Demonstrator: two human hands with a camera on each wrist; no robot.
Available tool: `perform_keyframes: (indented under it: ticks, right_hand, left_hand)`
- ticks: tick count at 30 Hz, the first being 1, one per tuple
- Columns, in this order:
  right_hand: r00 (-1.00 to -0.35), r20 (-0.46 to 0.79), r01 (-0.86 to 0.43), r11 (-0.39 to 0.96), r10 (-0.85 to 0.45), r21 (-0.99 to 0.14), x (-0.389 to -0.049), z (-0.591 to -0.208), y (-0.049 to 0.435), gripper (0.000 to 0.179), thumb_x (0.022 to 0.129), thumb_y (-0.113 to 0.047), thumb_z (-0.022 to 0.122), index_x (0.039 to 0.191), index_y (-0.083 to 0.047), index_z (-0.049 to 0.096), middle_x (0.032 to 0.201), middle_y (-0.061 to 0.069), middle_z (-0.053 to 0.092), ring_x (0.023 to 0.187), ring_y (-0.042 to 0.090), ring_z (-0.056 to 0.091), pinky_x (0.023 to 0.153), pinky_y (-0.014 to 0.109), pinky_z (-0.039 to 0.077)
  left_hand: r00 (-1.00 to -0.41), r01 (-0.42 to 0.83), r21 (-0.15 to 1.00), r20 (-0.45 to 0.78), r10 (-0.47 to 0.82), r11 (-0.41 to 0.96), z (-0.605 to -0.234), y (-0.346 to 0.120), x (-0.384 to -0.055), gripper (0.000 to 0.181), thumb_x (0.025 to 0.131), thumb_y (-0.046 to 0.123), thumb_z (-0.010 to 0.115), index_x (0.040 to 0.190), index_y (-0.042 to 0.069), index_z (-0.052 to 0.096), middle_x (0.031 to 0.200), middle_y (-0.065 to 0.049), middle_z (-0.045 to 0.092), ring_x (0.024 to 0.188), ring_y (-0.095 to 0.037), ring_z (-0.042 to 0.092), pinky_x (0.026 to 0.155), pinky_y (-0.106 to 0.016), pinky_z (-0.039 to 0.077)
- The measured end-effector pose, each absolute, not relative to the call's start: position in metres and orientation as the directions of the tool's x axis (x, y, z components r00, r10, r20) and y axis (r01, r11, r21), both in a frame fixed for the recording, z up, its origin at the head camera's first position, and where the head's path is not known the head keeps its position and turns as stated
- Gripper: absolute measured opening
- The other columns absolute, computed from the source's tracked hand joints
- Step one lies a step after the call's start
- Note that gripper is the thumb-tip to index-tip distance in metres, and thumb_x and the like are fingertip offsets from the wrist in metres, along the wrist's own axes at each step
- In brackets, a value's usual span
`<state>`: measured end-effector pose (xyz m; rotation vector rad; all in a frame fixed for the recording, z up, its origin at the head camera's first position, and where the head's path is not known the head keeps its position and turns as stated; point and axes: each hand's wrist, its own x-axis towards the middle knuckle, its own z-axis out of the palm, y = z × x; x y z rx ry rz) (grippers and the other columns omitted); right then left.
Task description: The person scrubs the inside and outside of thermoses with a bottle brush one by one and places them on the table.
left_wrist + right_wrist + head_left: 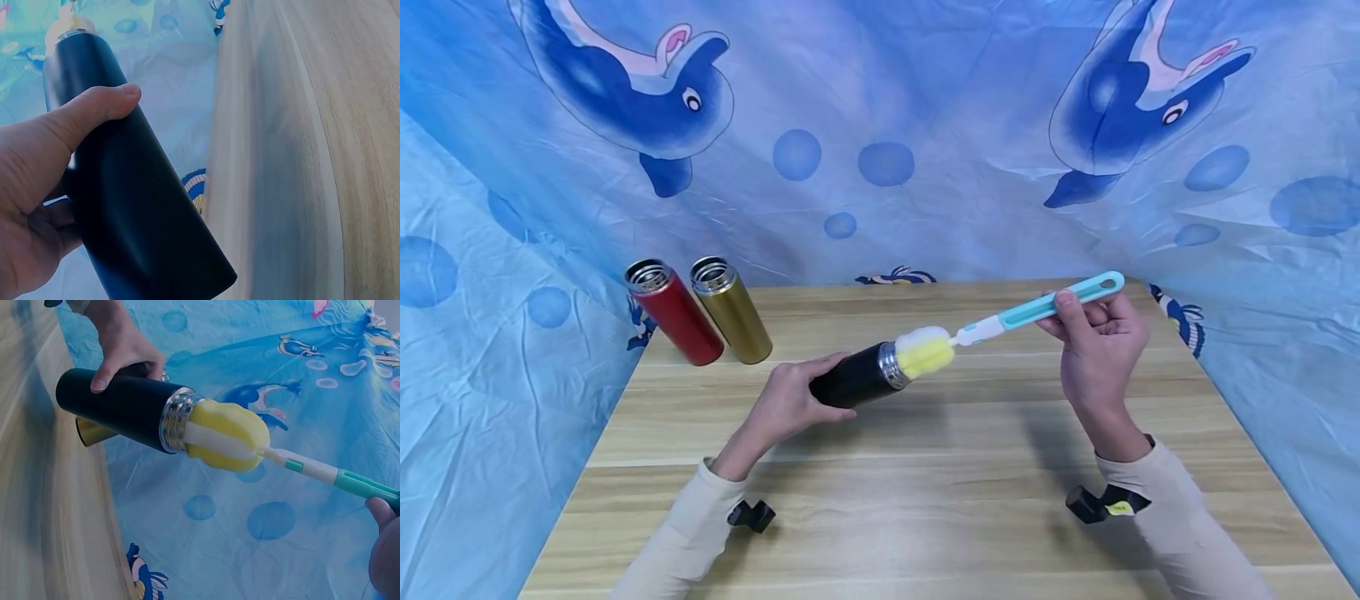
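Note:
My left hand (793, 402) grips a black thermos bottle (134, 194) around its body, thumb across the side. The bottle is tilted, its open silver threaded mouth (176, 420) facing right. In my right hand (1101, 346) is a bottle brush, pinched by its turquoise and white handle (1030, 312). The brush's yellow and white sponge head (228, 436) sits at the bottle's mouth, with its front end hidden inside the rim and most of the sponge still outside. Both bottle and brush are held above the wooden table (880, 517).
A red bottle (681, 321) and a gold bottle (735, 317), both with uncovered mouths, stand side by side at the table's back left. Blue dolphin-print sheeting (880, 108) hangs behind the table and along both sides. Each sleeve carries a black wrist camera (1086, 504).

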<state>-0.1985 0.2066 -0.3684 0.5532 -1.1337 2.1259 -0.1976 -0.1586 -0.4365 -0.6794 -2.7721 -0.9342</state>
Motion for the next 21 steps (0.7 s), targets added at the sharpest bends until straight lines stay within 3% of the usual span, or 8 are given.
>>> perform_keyframes:
  ticks: [21]
  right_hand:
    - [-0.714, 0.632, -0.694, -0.417, 0.299, -0.587, -0.196, -0.369, 0.188, 0.010, 0.090, 0.020, 0.061, 0.099, 0.017, 0.059, 0.089, 0.025, 0.074, 0.077, 0.027, 0.076, 0.068, 0.034, 0.062]
  left_hand:
    - [-0.871, 0.491, 0.521, 0.305, 0.385, 0.698, -0.430, -0.159, -0.196, 0.081, 0.066, 0.036, 0.098, 0.138, 0.014, 0.066, 0.129, -0.012, 0.070, 0.106, -0.031, 0.072, 0.088, -0.050, 0.060]
